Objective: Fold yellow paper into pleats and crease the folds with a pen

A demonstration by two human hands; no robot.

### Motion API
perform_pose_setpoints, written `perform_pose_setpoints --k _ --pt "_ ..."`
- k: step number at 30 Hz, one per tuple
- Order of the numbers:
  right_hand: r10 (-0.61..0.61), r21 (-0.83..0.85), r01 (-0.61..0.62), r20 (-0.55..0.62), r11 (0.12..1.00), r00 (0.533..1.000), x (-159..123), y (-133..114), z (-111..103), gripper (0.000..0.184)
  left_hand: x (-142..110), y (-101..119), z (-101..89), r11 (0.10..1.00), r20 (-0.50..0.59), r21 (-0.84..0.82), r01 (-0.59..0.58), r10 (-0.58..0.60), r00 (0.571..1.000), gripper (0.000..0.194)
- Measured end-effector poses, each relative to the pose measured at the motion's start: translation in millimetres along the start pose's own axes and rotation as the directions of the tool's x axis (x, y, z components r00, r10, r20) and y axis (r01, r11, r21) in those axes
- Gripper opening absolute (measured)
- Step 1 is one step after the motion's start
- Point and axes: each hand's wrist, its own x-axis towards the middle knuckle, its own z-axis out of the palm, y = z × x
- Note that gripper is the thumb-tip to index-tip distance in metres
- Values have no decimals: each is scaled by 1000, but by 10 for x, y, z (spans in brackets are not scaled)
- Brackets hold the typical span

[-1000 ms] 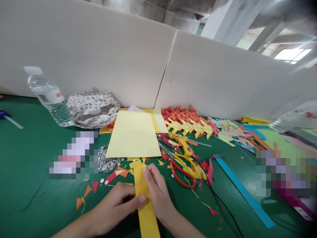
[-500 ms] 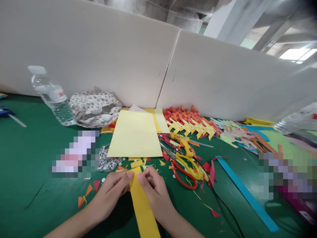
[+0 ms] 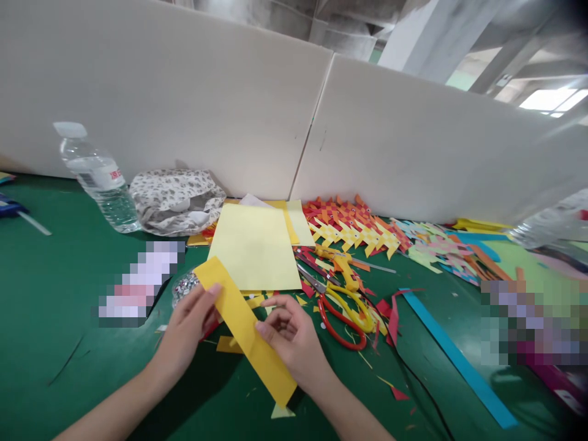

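My left hand (image 3: pixel 190 321) grips a yellow paper strip (image 3: pixel 245 327) near its upper end, thumb on top. The strip slants down to the right above the table. My right hand (image 3: pixel 294 343) is at the strip's right edge, its thumb tip against the paper. Its fingers are loosely curled and apart, with no pinch showing. Beyond the hands lies a pale yellow sheet (image 3: pixel 255 251). Scissors (image 3: pixel 346 312) with red and yellow handles rest to the right, beside a yellow glue gun (image 3: pixel 342 263). Under the strip lies a small dark yellow paper piece (image 3: pixel 228 345).
A water bottle (image 3: pixel 98 177) and a patterned cloth bundle (image 3: pixel 177 202) stand at the back left. A bag of googly eyes (image 3: pixel 184 286) is behind my left hand. Woven paper fish (image 3: pixel 353 226) line the divider. A blue strip (image 3: pixel 459 358) and a black cable (image 3: pixel 420 380) lie right.
The strip has swung so its top end points up and left, over the pale sheet's corner. My left hand has moved left with it. My right hand's fingers have loosened from their pinch.
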Motion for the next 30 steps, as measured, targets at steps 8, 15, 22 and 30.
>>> perform_pose_setpoints --k 8,15,22,30 --pt "-5 37 6 -30 999 1000 -6 10 -7 38 -46 -57 16 942 123 318 -107 71 990 53" --pt "-72 52 78 -96 996 993 21 31 -59 35 -57 -19 -21 950 197 310 -51 -12 980 56" --pt "-38 202 45 -40 978 998 -5 10 6 53 -213 -65 58 860 384 501 -99 -119 915 52" --pt "-24 252 33 -38 967 999 31 -22 -32 55 -111 -45 29 930 317 361 -72 -50 947 51"
